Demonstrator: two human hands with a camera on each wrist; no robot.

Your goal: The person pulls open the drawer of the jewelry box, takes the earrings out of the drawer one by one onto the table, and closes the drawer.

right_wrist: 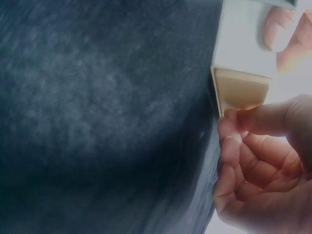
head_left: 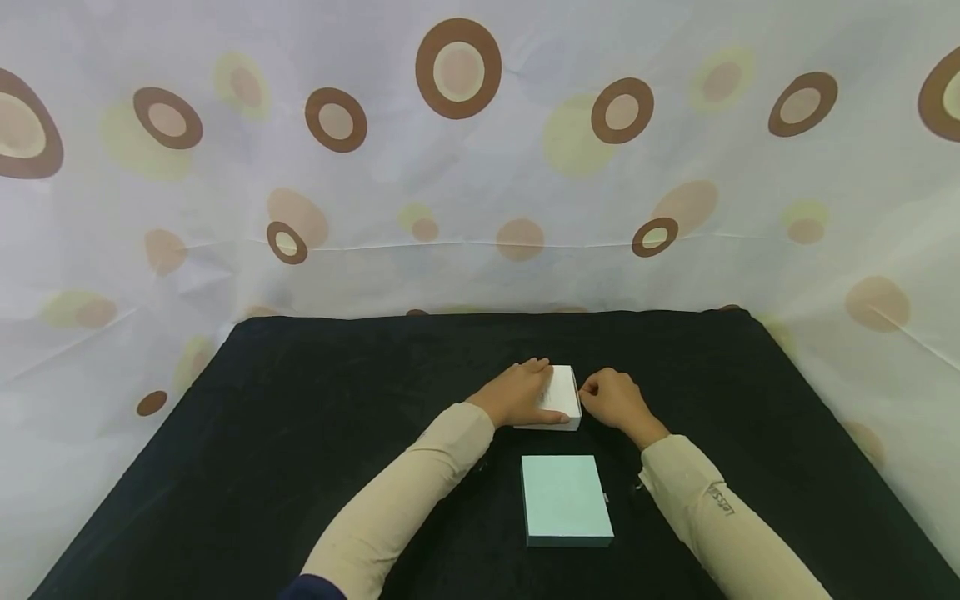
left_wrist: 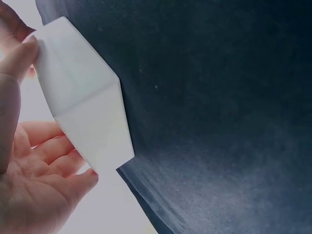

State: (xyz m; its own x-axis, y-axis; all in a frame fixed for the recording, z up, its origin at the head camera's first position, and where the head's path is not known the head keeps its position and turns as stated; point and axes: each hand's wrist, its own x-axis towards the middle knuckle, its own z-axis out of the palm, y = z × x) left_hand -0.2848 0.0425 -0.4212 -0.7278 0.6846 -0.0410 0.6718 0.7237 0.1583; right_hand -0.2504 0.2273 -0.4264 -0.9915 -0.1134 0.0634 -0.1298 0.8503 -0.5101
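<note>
A small white box [head_left: 562, 392] lies near the far middle of the black-covered table. My left hand [head_left: 517, 393] grips it from above, the thumb along its near edge and the fingers reaching over its top. In the left wrist view, the white box [left_wrist: 87, 92] shows two plain faces between thumb and fingers. At the box's right end, my right hand [head_left: 617, 402] has curled fingers. The right wrist view shows that thumb and forefinger [right_wrist: 263, 121] pinching at the lower edge of the shaded end flap [right_wrist: 241, 87]. Exactly what lies between the fingertips is mostly hidden.
A pale green box [head_left: 567, 497] lies flat nearer to me, with a small tab [head_left: 606, 497] on its right side. Black cloth [head_left: 300, 433] covers the table. A white curtain [head_left: 480, 183] with brown circles hangs behind the far edge.
</note>
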